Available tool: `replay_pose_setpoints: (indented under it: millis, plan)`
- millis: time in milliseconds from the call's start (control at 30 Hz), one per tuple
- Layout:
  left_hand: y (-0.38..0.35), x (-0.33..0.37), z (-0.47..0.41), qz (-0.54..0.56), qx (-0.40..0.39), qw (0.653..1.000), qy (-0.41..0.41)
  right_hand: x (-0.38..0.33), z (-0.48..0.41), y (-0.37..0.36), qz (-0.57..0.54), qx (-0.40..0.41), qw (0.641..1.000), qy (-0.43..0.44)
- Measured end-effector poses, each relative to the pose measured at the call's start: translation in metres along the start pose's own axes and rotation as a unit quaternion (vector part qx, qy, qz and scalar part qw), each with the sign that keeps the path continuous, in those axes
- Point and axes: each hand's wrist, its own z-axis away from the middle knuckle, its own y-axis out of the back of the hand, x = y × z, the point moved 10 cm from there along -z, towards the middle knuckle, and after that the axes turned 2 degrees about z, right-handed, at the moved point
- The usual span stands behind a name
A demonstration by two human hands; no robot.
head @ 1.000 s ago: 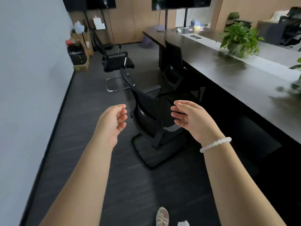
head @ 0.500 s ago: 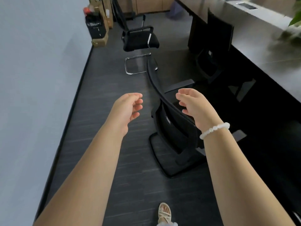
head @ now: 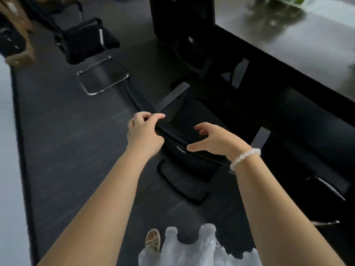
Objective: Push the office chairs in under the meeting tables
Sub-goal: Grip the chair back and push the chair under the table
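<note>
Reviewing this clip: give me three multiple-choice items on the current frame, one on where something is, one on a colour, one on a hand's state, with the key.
1. Where is the chrome-framed chair?
A. Tucked under the table
B. Out on the floor, far left
C. Lying on its side

2. What colour is the bracelet on the right wrist?
A. White
B. Red
C. Black

3. What is the left hand doing?
A. Hanging free
B. Resting on the meeting table
C. Gripping the top edge of the near chair's backrest

Key: 1 B, it stands upright away from the table; 2 A, pale white beads; 3 C, its fingers curl over the backrest edge.
</note>
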Motion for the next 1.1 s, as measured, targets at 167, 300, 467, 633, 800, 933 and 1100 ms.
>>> replay_pose_setpoints:
  millis: [167,300,467,633,800,933,1100]
  plan:
    - [-0.013,0.010,-0.029,-0.238,-0.041,0.954,-0.177,0.008,0.000,-0.017,-0.032,0.029,0.997,-0.060]
    - [-0.027,0.026,-0.034,-0.276,-0.086,0.905,-0.312,0.015,0.005,-0.017,-0.016,0.045,0.994,-0.095]
    - [-0.031,0.039,-0.034,-0.271,-0.077,0.863,-0.419,0.017,0.008,-0.023,0.030,0.057,0.990,-0.122]
    - [-0.027,0.033,-0.037,-0.262,-0.078,0.844,-0.461,0.006,0.013,-0.033,0.158,0.098,0.975,-0.121]
    - [-0.016,0.019,-0.050,-0.290,-0.080,0.835,-0.460,-0.001,0.014,-0.042,0.204,0.152,0.959,-0.123]
    - [-0.019,0.018,-0.050,-0.300,-0.089,0.828,-0.465,-0.004,0.022,-0.047,0.204,0.173,0.954,-0.132]
    - [-0.023,0.010,-0.044,-0.312,-0.085,0.800,-0.505,-0.007,0.032,-0.064,0.199,0.200,0.947,-0.152]
